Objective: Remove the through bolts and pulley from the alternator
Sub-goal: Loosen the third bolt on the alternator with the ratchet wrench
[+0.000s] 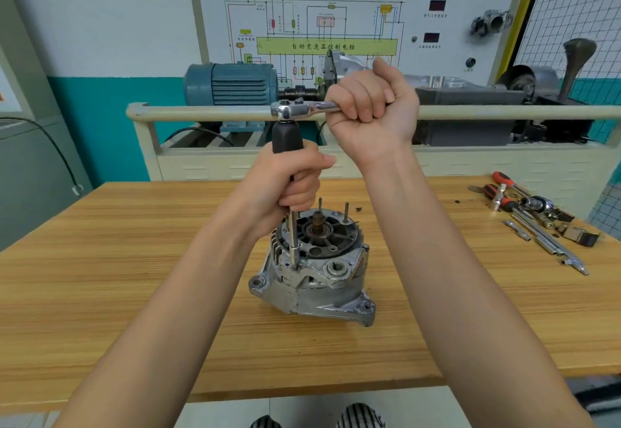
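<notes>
Alternator (316, 269) sits upright at the middle of a wooden workbench (100, 259), its open end facing up with two through bolts (346, 212) standing proud near the central shaft. The left hand (289, 182) grips the black handle of a driver extension (293, 226) whose socket tip meets a bolt on the housing's near rim. The right hand (369, 105) is clenched around the handle of a chrome ratchet (295, 110) fitted atop the extension. Loose tools (531, 216) lie well apart at the bench's right end.
</notes>
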The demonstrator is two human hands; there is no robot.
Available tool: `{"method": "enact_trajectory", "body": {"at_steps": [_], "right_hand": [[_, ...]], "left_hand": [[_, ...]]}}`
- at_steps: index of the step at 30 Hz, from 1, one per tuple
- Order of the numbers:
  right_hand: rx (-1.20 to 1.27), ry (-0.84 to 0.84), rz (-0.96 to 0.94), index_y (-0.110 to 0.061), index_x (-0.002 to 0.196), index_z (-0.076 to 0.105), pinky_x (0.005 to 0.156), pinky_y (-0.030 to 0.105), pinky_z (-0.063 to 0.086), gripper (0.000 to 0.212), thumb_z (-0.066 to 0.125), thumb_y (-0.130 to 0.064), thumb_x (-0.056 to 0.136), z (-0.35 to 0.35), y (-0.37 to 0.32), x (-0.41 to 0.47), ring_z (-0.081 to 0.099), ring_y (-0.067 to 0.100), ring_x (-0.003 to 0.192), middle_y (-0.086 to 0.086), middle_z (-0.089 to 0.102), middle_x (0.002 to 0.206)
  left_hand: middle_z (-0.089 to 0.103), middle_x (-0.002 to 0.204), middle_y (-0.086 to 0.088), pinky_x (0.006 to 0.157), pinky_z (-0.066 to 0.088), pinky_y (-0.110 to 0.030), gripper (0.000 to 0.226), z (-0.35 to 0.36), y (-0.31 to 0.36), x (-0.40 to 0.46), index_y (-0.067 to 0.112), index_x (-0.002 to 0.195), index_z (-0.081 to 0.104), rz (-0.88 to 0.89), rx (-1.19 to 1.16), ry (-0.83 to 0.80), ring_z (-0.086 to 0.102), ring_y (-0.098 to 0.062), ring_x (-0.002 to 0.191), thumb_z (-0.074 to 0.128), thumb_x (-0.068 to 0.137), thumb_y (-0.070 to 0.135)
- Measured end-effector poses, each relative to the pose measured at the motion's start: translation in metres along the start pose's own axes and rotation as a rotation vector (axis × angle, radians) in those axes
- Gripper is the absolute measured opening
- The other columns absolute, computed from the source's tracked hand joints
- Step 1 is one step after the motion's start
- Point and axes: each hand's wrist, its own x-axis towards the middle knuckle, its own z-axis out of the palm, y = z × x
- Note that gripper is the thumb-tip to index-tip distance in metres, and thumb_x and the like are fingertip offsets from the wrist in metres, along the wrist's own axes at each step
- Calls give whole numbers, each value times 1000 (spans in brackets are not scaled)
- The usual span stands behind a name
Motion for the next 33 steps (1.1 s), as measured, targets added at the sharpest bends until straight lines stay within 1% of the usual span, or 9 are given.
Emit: {"method": "enact_trajectory", "body": {"at_steps": [5,10,14,18,21,23,26,30,33], "right_hand": [[-88,41,-194,-17,34,31,38,19,16,61,32,-14,95,5,4,-9,18,10,27,-5,21,31],[-468,-193,-532,-18,36,33,42,25,15,56,38,-5,90,14,33,-33,20,8,31,-6,26,33],[-530,-237,-524,-19,35,35,42,25,15,57,37,-4,90,17,33,-32,18,8,32,-6,26,33],[-289,-77,-240,-18,34,32,40,20,16,63,29,-11,96,13,10,-15,14,11,30,-5,21,31],[-75,27,-92,-16,33,30,41,18,13,65,29,-18,98,4,2,-2,20,11,25,-4,21,30],[-26,57,-95,-16,33,29,42,18,12,65,30,-19,98,2,2,-1,20,11,24,-4,21,30],[-91,49,-202,-18,33,30,39,19,15,63,32,-15,96,5,5,-10,18,10,26,-5,20,31],[-379,-108,-414,-20,34,31,40,22,17,62,32,-8,95,14,22,-27,17,8,31,-7,22,32],[-535,-189,-562,-20,35,34,42,25,15,53,39,-6,86,18,37,-31,20,8,31,-7,25,33]], "left_hand": [[23,38,6,35,18,-17,50,6,-2,5,20,49,29,8,48,260,16,-9,31,51,90,2],[25,44,4,38,18,-18,37,19,-8,11,17,59,32,72,115,590,19,-11,35,53,83,-3],[25,41,6,37,20,-16,40,15,-6,7,17,56,31,67,112,478,18,-10,34,53,83,-4],[26,36,6,38,22,-18,42,0,1,0,17,48,35,30,15,141,20,-8,31,56,81,4],[25,34,7,36,19,-18,42,-1,2,1,20,43,34,-16,-26,31,19,-6,28,55,78,9],[22,35,8,36,17,-17,51,2,0,2,21,42,31,-19,-23,69,17,-6,28,55,82,4],[22,38,7,36,16,-16,54,7,-4,5,22,45,29,25,39,257,16,-9,31,51,88,-1],[25,40,7,37,19,-16,42,13,-9,9,19,56,30,73,83,477,17,-10,34,52,83,-4],[25,38,9,36,20,-16,40,14,-9,11,18,56,30,69,84,501,18,-8,32,51,82,-5]]}}
